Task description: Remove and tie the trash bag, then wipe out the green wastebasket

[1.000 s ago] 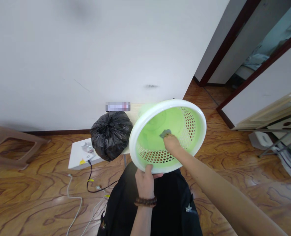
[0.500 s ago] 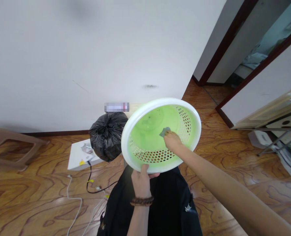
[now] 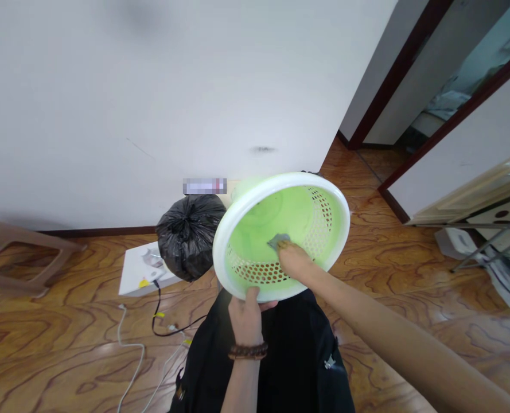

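The person holds a round plastic basket (image 3: 221, 252) up in the air in front of them. It is tipped so that its open mouth faces them, with the white rim around green walls full of small holes. The left hand (image 3: 246, 314) is clenched on the lower edge of the rim, thumb over the top, and a beaded bracelet (image 3: 248, 351) sits on that wrist. The right hand (image 3: 293, 261) reaches inside the basket, its fingers closed on a small grey rag (image 3: 278, 241) pressed against the green inner wall close to the bottom.

Behind the basket and just to its left, a knotted black bin bag (image 3: 189, 235) stands against the white wall (image 3: 151, 103). A flat white box (image 3: 135, 274) lies on the wooden floor (image 3: 57, 338) beside the bag, and loose cables (image 3: 155, 312) trail from the box towards the person. Well off to the left stands a brownish plastic stool (image 3: 18, 258).
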Action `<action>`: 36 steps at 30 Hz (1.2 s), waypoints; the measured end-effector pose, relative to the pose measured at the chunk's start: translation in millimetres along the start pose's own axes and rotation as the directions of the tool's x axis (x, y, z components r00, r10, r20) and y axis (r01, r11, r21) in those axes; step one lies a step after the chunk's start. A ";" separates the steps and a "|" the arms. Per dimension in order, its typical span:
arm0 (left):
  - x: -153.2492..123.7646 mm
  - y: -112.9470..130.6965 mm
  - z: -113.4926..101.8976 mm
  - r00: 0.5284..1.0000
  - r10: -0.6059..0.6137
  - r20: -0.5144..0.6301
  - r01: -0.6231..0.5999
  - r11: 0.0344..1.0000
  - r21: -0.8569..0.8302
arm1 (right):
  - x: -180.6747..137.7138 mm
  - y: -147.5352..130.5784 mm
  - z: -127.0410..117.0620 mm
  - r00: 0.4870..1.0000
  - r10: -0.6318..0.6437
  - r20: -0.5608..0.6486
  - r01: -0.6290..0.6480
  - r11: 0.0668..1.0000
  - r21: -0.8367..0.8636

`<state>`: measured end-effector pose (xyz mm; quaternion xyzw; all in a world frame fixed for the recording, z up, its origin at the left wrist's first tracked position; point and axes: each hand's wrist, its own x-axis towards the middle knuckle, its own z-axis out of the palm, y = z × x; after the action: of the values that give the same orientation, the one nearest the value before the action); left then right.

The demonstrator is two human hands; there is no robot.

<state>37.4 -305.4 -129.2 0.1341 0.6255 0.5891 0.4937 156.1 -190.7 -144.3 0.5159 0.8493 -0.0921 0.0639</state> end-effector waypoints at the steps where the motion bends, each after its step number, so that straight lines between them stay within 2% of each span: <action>1: -0.1 0.9 -0.2 1.000 0.007 -0.001 -0.007 1.000 -0.007 | 0.0 7.5 -2.3 0.998 0.051 -0.022 -0.052 0.997 -0.051; 3: 1.3 0.3 -1.5 1.000 0.003 0.016 -0.003 1.000 -0.018 | 0.4 18.2 -4.3 0.987 0.140 -0.084 -0.149 0.982 -0.114; 5: 4.6 -3.6 -3.4 0.999 -0.014 0.034 0.015 1.000 -0.019 | 1.1 19.6 -1.4 0.982 0.164 -0.096 -0.174 0.979 -0.107; 9: 10.9 -13.7 -6.2 0.998 -0.043 0.049 0.043 0.999 -0.002 | 2.8 -2.1 13.1 1.000 0.014 -0.007 -0.013 0.998 0.062; 12: 12.2 -16.5 -6.3 0.998 -0.045 0.053 0.044 0.999 0.009 | 3.8 -17.3 19.8 0.995 -0.075 -0.062 0.084 0.982 0.168; 15: 11.8 -15.4 -5.7 0.998 -0.051 0.042 0.050 0.999 0.012 | 3.5 -14.6 17.9 0.992 -0.110 -0.053 0.118 0.979 0.168; 18: 11.4 -13.6 -5.4 0.998 -0.052 0.034 0.051 0.999 0.006 | 2.5 2.0 10.1 0.999 -0.038 0.006 0.037 0.996 0.078; 21: 11.3 -13.0 -5.5 0.998 -0.048 0.038 0.048 0.999 0.002 | 1.4 17.1 1.2 0.996 0.089 -0.007 -0.089 0.996 -0.021; 23: 11.4 -13.4 -5.7 0.998 -0.042 0.038 0.042 0.999 -0.005 | 0.9 20.4 -1.8 0.990 0.139 -0.022 -0.140 0.988 -0.059; 26: 11.3 -14.6 -6.1 0.999 -0.038 0.036 0.038 0.999 -0.007 | 1.0 15.5 1.3 0.989 0.145 -0.005 -0.145 0.987 -0.064; 32: 9.2 -13.4 -3.1 0.997 -0.047 0.066 0.045 0.999 0.026 | 5.3 -5.8 17.4 0.997 0.054 0.047 -0.061 0.986 0.154; 36: 8.4 -11.3 -0.4 0.992 -0.105 0.063 0.102 0.994 0.042 | 5.5 -17.9 22.4 0.998 -0.029 -0.060 0.049 0.933 0.356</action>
<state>37.8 -302.5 -142.9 0.1301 0.6264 0.5459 0.5411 138.0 -199.0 -165.7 0.5043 0.8299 -0.2321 -0.0558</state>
